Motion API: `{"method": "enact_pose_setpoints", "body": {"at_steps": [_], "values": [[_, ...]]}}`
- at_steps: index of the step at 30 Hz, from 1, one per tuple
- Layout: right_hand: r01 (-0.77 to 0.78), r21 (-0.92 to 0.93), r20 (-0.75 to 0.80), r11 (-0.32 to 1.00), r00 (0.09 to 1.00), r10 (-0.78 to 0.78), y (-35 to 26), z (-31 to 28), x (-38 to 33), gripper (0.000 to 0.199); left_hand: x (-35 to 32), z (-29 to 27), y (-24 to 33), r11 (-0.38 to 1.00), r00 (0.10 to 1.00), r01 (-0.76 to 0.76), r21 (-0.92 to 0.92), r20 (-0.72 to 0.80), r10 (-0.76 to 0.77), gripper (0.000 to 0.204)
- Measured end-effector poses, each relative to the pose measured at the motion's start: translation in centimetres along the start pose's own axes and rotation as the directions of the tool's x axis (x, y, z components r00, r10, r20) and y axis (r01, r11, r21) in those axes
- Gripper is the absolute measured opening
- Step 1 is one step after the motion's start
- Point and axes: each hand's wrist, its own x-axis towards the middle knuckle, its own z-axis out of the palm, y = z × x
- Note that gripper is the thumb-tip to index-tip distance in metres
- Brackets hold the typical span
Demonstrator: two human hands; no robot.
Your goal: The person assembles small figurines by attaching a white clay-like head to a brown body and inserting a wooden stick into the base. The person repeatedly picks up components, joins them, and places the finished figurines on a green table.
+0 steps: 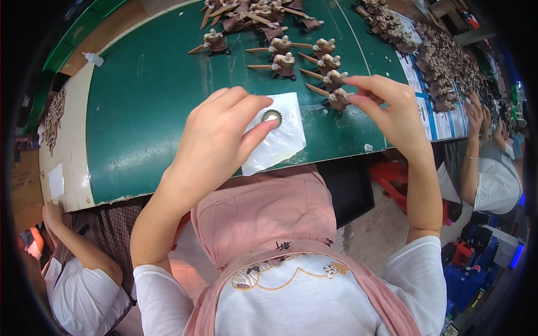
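Observation:
My left hand [221,131] is over a white sheet [286,134] near the table's front edge. Its thumb and index finger straddle a small round metal cap, like a bottle cap [272,115], with the thumb over its lower rim. With thumb and index finger, my right hand [386,106] grips the nearest small figurine [338,99] of a short column. That figurine looks brown and cream, with a wooden stick jutting left. Other figurines [334,79] stand just behind it. A second short column [283,65] stands to the left.
More figurines [263,11] are heaped at the far edge of the green table [145,117]. Many others crowd white sheets [440,120] on the right. A small white bottle [93,58] lies far left. Other people sit at both sides; one person's hand [53,215] touches the left table edge.

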Motion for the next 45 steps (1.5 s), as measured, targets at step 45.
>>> {"method": "enact_pose_setpoints", "body": {"at_steps": [45], "values": [[0.155,0.51,0.331,0.846,0.873,-0.359,0.3,-0.5,-0.3,0.036,3.1,2.6,2.0,0.771,0.772,-0.635,0.04,-0.006,0.636,0.017]]}}
